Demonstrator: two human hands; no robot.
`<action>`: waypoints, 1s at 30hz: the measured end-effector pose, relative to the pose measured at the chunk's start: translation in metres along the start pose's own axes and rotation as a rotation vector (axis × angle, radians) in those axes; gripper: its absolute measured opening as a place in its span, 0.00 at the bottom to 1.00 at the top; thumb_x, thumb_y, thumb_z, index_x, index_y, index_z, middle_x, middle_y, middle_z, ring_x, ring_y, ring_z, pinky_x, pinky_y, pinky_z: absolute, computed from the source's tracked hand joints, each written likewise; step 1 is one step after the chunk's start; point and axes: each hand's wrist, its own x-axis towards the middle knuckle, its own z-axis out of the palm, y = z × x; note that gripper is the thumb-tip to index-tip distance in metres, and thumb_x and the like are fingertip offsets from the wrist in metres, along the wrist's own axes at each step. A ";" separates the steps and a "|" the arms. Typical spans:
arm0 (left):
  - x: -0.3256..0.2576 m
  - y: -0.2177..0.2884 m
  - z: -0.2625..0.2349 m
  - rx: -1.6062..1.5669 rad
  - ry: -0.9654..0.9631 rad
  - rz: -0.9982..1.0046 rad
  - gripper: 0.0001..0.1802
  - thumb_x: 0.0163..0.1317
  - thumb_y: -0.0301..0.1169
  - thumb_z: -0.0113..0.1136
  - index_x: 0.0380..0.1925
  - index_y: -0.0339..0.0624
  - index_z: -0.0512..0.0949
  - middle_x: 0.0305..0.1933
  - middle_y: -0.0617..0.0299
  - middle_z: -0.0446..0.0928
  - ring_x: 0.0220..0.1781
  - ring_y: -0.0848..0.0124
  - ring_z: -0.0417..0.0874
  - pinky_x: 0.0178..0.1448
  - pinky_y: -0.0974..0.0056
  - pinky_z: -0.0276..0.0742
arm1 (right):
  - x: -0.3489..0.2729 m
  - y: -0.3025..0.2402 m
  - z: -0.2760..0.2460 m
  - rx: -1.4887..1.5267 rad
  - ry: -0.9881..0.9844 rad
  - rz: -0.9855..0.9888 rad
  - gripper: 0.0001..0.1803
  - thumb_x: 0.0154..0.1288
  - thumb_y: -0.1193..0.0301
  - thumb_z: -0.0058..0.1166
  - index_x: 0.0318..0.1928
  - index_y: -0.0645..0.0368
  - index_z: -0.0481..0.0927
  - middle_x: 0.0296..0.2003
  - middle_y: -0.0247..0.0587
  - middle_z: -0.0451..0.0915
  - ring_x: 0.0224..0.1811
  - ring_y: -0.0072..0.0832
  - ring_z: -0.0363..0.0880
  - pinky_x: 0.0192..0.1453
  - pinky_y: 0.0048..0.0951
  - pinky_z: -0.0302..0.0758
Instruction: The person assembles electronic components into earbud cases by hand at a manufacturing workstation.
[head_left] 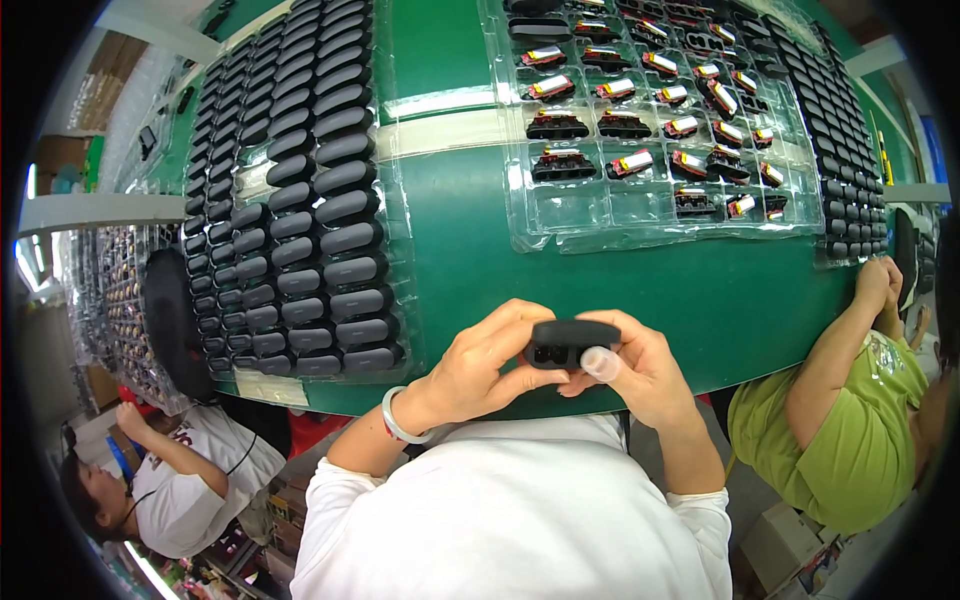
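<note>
Close to my body, over the near edge of the table, I hold a small black earbud charging case (572,331) between both hands. Its lid looks raised, and dark hollows show inside on the left half. My left hand (478,362) grips the left end, with thumb below and fingers behind. At the other end, my right hand (652,378) is closed on the case, its thumb in a whitish cover lying against the front. The fingers hide the case's ends and back. A pale bangle circles my left wrist.
Rows of closed black cases fill a clear tray (398,300) at left. Ahead right, another clear tray (590,215) holds black inner parts with silver-and-red batteries. More black cases (850,190) stand far right. Co-workers sit at left and right of the green table (455,220).
</note>
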 end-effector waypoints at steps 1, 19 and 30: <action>-0.003 -0.001 -0.001 0.007 0.011 0.002 0.20 0.52 0.29 0.68 0.44 0.32 0.76 0.44 0.54 0.73 0.41 0.66 0.79 0.43 0.66 0.78 | 0.000 -0.003 0.002 0.070 -0.018 0.038 0.18 0.63 0.74 0.56 0.52 0.68 0.71 0.46 0.46 0.75 0.42 0.26 0.78 0.45 0.27 0.79; -0.013 0.000 0.004 -0.395 0.071 -0.229 0.12 0.55 0.30 0.67 0.31 0.32 0.77 0.28 0.60 0.72 0.27 0.73 0.73 0.30 0.70 0.72 | 0.012 0.005 0.006 0.036 0.167 -0.177 0.18 0.70 0.63 0.45 0.47 0.66 0.76 0.34 0.42 0.79 0.35 0.24 0.77 0.39 0.25 0.73; -0.013 0.010 -0.031 0.034 -0.053 -0.001 0.21 0.58 0.33 0.62 0.49 0.37 0.70 0.39 0.55 0.75 0.40 0.61 0.78 0.44 0.62 0.75 | 0.010 0.010 0.019 -1.059 0.058 -0.749 0.23 0.43 0.76 0.68 0.44 0.63 0.79 0.41 0.48 0.80 0.42 0.38 0.80 0.44 0.32 0.77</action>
